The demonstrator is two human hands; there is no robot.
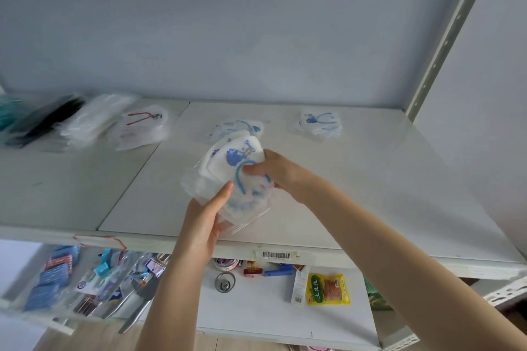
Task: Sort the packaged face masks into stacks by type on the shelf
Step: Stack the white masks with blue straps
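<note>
Nearest, under the front lip of the white metal shelf [370, 179], a lower board [256, 308] carries a yellow snack packet [328, 289], a silver can [225, 281] and blurred clutter that is cut off at the left. Above the shelf's front, the left hand [204, 222] grips from beneath and the right hand [271, 171] pinches from the side a clear-wrapped bundle of blue-printed white masks [228, 159], held off the surface. Further back lie two blue-printed piles [236, 127] [319, 122], a red-printed pack [142, 128], a white stack [94, 120], a smeared black stack [48, 120] and a cropped teal heap [8, 114], before a pale blue wall [256, 23] and a perforated upright post [445, 45].
</note>
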